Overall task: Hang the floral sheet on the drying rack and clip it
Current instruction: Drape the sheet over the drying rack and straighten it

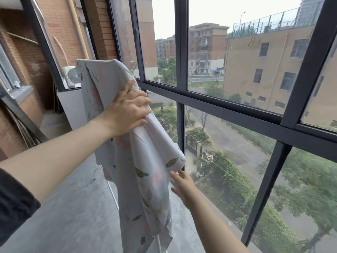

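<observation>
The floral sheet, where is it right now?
In the head view, the floral sheet hangs over the drying rack centre-left, before the window; the left hand rests on top, the right hand touches its lower fold.

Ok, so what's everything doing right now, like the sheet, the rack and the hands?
floral sheet: draped over the rack, bunched up, no clip seen on it.
drying rack: standing, mostly hidden under the sheet.
left hand: open, fingers laid over the sheet up top.
right hand: open, fingertips touching the sheet's lower fold.
window: looks shut.
</observation>
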`<state>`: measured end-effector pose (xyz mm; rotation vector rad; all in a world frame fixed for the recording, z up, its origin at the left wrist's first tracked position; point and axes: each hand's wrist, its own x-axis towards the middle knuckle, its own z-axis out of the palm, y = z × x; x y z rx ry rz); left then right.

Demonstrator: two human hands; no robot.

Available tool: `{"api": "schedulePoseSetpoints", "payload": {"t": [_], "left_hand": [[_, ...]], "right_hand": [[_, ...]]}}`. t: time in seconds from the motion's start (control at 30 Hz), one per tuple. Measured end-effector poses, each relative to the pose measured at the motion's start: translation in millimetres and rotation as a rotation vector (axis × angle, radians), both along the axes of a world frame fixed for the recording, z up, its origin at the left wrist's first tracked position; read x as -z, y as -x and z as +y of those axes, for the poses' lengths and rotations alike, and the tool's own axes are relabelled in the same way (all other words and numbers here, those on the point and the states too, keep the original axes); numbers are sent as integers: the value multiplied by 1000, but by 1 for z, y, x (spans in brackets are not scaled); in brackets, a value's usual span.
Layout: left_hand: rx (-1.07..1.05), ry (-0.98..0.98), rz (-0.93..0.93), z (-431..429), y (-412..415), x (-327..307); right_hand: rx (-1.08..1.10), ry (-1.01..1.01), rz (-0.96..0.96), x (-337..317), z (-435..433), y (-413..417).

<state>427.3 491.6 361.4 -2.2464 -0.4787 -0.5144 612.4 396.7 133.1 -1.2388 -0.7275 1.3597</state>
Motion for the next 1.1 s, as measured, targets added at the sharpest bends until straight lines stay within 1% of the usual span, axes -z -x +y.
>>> {"api": "schedulePoseSetpoints", "payload": {"t": [0.1,0.17,0.27,0.53,0.6,0.67,0.73,0.87,0.9,0.97,1.0,1.07,1.1], "left_hand": [[9,-5,-13,1,0,0],[12,-15,-17,2,0,1],[10,-13,-21,1,0,1],[-7,-38,-40,-3,-3,2],[-18,-50,-54,-4,-5,4],[-33,-66,-61,-5,-5,4],[-66,-64,-68,-7,-6,4],[-162,-46,-121,-11,-10,-4],[-181,-37,-125,-12,-12,-7],[-202,-22,-119,-12,-16,-13],[-201,-13,-110,-11,-18,-16],[-174,-10,-86,-9,-22,-18],[-148,-18,-77,-8,-24,-19]], "right_hand": [[64,13,100,8,4,-2],[91,41,77,9,5,-6],[29,86,67,9,5,-9],[43,31,115,-3,9,-18],[35,32,184,-13,8,-28],[16,22,350,-20,9,-42],[38,-12,442,-30,10,-55],[193,-179,309,-53,1,-74],[176,-237,326,-57,-1,-78],[96,-331,421,-64,-9,-83],[102,-355,414,-67,-12,-85],[201,-373,324,-73,-17,-90],[292,-388,266,-76,-21,-93]]}}
